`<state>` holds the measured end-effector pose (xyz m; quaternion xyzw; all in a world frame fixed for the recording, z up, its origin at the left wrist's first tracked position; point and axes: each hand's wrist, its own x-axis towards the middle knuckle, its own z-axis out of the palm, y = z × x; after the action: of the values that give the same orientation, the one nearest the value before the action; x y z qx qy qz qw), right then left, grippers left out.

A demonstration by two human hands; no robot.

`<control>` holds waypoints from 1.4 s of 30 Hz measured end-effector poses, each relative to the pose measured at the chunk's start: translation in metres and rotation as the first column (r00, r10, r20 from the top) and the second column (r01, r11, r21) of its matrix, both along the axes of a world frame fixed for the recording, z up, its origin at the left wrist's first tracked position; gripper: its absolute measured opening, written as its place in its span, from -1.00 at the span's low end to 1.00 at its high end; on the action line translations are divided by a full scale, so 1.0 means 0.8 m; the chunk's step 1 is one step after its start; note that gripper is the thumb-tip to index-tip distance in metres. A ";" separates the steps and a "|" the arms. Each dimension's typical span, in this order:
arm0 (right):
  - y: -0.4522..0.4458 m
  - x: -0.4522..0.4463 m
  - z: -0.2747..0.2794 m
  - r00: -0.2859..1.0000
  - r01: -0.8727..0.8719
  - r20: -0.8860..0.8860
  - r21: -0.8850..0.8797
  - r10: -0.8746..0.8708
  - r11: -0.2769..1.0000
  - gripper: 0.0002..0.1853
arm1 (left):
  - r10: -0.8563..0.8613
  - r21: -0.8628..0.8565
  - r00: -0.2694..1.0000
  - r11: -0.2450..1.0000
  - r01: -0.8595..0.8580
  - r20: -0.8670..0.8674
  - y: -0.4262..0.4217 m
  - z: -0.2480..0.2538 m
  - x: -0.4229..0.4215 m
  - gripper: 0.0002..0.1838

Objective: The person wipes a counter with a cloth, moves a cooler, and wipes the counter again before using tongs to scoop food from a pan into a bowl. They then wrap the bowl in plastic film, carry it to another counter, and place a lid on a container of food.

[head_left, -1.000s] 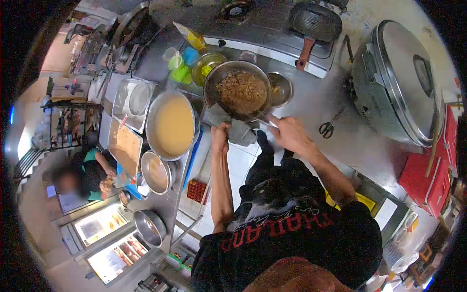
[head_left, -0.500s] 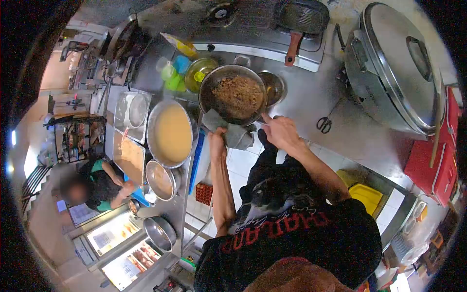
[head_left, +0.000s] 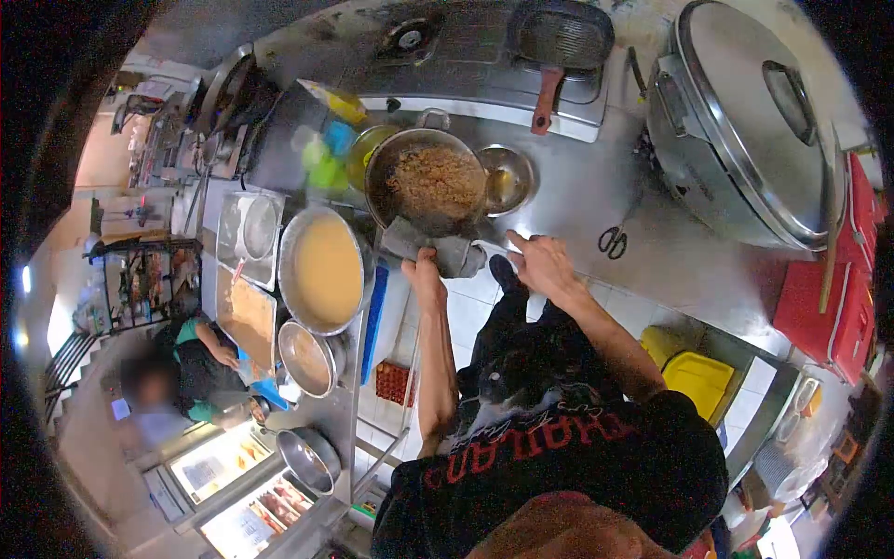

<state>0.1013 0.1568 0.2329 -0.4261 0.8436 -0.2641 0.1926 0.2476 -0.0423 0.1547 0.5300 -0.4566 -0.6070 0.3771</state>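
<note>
A round metal pan of crumbly brown food stands on the steel counter. My left hand is closed on a folded grey cloth, which lies against the pan's near rim. To the right of it, my right hand has its fingers curled beside the near right edge of the pan. What they grip, perhaps a thin handle, is too blurred to make out. A small metal bowl with some yellowish liquid touches the pan's right side. Behind the pan's left edge is a yellow-green bowl.
Scissors lie right of my right hand, before a large lidded cooker. A grill pan rests on the stove behind. At left are a pot of pale liquid, trays and bowls. A co-worker is beyond them.
The view has shifted. The pan's far loop handle now shows more clearly. My right hand sits slightly farther from the pan, and the co-worker's arms have moved.
</note>
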 end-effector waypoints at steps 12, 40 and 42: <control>0.003 -0.012 -0.036 0.996 0.061 -0.065 0.021 -0.060 0.998 -0.65 | 0.043 -0.078 0.997 0.996 -0.047 -0.061 0.014 -0.016 -0.031 -0.69; 0.039 -0.073 -0.012 0.973 0.192 -0.119 -0.060 -0.198 0.979 -0.67 | 0.011 -0.246 0.998 0.969 0.006 0.068 0.032 0.006 -0.027 -0.87; 0.010 -0.070 -0.010 0.985 0.161 -0.056 -0.020 -0.161 0.987 -0.64 | -0.007 -0.296 0.986 0.953 0.057 0.166 0.036 0.018 -0.028 -0.85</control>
<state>0.0454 0.1644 0.2246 -0.3654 0.8783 -0.2730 0.1430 0.2252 -0.0136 0.1688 0.5070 -0.5813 -0.4912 0.4047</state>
